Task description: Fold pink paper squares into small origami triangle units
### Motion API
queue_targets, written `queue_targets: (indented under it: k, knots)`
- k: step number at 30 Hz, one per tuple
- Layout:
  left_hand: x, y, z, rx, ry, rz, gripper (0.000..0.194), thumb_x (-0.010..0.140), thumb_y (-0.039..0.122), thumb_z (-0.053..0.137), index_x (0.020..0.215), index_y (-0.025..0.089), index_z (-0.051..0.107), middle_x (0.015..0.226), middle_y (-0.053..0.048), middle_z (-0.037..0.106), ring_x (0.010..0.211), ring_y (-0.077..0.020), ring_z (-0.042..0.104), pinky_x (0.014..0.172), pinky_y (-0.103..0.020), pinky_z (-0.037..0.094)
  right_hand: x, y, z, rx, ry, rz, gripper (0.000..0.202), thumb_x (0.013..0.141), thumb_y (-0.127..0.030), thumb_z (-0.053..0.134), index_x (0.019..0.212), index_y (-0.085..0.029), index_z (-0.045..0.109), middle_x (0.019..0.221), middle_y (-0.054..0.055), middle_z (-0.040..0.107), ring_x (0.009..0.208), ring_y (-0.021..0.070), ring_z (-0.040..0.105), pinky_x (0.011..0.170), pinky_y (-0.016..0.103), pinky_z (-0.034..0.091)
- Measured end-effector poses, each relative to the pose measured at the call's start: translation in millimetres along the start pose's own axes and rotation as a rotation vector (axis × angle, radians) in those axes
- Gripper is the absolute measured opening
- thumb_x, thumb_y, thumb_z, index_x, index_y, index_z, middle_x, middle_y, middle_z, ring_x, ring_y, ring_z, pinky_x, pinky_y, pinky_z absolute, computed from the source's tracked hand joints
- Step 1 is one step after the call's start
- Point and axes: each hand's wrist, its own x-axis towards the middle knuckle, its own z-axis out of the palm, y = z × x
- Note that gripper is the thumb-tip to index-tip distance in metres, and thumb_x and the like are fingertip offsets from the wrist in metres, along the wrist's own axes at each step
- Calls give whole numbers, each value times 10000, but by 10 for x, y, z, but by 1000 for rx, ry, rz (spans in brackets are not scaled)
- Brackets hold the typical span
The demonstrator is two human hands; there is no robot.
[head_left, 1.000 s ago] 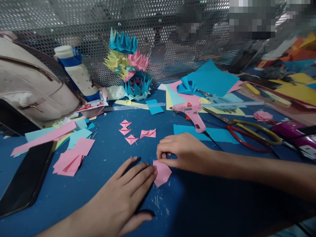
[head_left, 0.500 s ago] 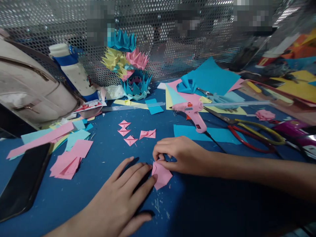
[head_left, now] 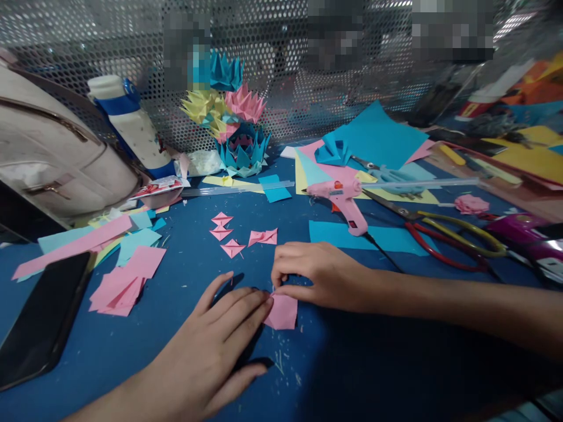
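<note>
A small pink paper square (head_left: 282, 312) lies on the blue tabletop between my hands, its upper left edge partly covered by fingertips. My left hand (head_left: 215, 343) is spread flat with its fingertips on the paper's left side, thumb held apart. At the paper's top edge, my right hand (head_left: 319, 274) has thumb and fingers pinched together on it. Just beyond stand small folded pink pieces: one crumpled-looking folded strip (head_left: 263, 237) and several pointed ones, the nearest (head_left: 233, 248) above my left fingers. A stack of pink paper squares (head_left: 118, 291) rests to the left.
A pink glue gun (head_left: 341, 199) lies behind my right hand, near red-and-yellow-handled scissors (head_left: 457, 246). On the left are a phone (head_left: 41, 319), a bottle (head_left: 134, 132) and a bag (head_left: 57, 140). Folded paper flowers (head_left: 244, 149) stand against the perforated metal panel (head_left: 285, 94).
The pink paper square has turned and shifted slightly left under my fingers. My left index finger has drawn in beside the others, and both hands stay close to the paper.
</note>
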Motion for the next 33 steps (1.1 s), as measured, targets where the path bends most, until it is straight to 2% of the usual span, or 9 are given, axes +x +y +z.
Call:
queue_targets:
  k: [6, 10, 17, 23, 33]
  knots:
    - [-5, 18, 16, 26, 42, -8, 472, 1039, 401, 450, 1414, 122, 507, 1425, -64, 557, 1336, -245, 440, 1250, -443, 14, 12, -10, 31, -38, 25, 9, 89, 904, -152, 618, 820, -174, 600, 861, -6, 616, 837, 138, 519, 718, 259, 358]
    - [-3, 30, 56, 31, 94, -9, 457, 1048, 412, 437, 1385, 123, 547, 1375, -49, 606, 1287, -228, 491, 1255, -431, 41, 20, -11, 34, -10, 35, 17, 87, 866, -118, 640, 835, -175, 582, 883, -11, 617, 836, 130, 521, 712, 253, 354]
    - [2, 31, 59, 39, 102, -1, 453, 1049, 400, 441, 1387, 118, 549, 1375, -51, 613, 1281, -225, 506, 1255, -432, 39, 32, 4, 31, 30, 36, 29, 83, 857, -106, 647, 847, -178, 605, 905, -11, 638, 864, 131, 555, 736, 250, 373]
    - [9, 21, 38, 9, 109, 4, 411, 1054, 383, 440, 1346, 128, 578, 1365, -45, 621, 1271, -202, 524, 1259, -405, 45, 47, -2, 16, 53, 28, 43, 74, 897, -132, 620, 838, -174, 633, 898, 3, 658, 863, 136, 568, 746, 258, 389]
    - [4, 22, 49, 11, 113, -17, 408, 1055, 383, 436, 1348, 138, 578, 1315, -51, 645, 1249, -212, 531, 1250, -412, 73, 46, -9, 13, 38, 18, 49, 59, 866, -129, 663, 837, -180, 651, 890, -1, 665, 865, 136, 584, 726, 244, 379]
